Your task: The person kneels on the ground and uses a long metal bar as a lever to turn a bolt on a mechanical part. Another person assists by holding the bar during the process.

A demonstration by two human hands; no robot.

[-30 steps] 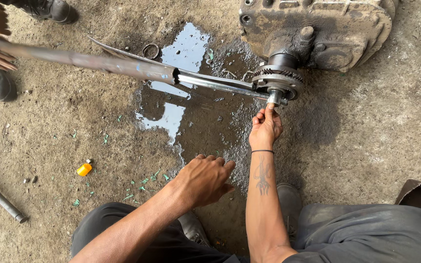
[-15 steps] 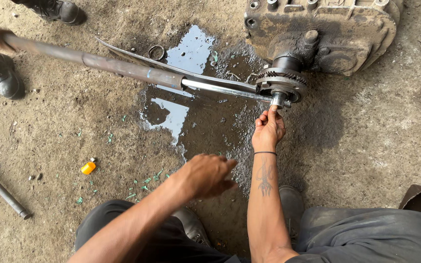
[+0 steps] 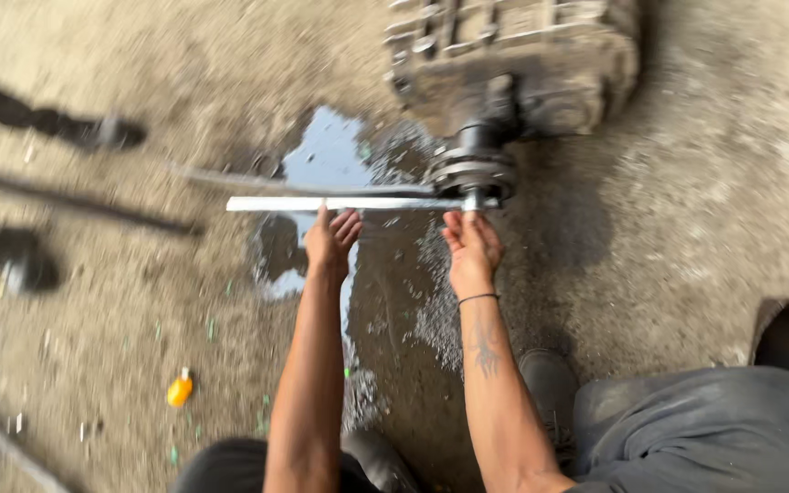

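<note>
A grimy metal gearbox housing [image 3: 522,64] lies on the dirt, with a round flange [image 3: 472,172] at its near end. A long bright metal bar [image 3: 340,204] runs left from the flange, level above a dark puddle [image 3: 321,164]. My left hand [image 3: 331,239] reaches up under the bar's middle, fingers touching it. My right hand [image 3: 470,246] is just below the flange end of the bar, fingers up against it. The picture is blurred, so neither grip is clear.
Oil-wet ground [image 3: 413,310] spreads between my arms. A small orange object [image 3: 180,391] lies at lower left. Dark blurred shapes, likely another person's shoes [image 3: 75,128] and a pipe [image 3: 75,203], sit at the left. My knees and boot [image 3: 550,393] are at the bottom.
My left hand has left the ground and risen to the bar. The long pipe extension has come off the bar and sits further left. The camera has swung sharply.
</note>
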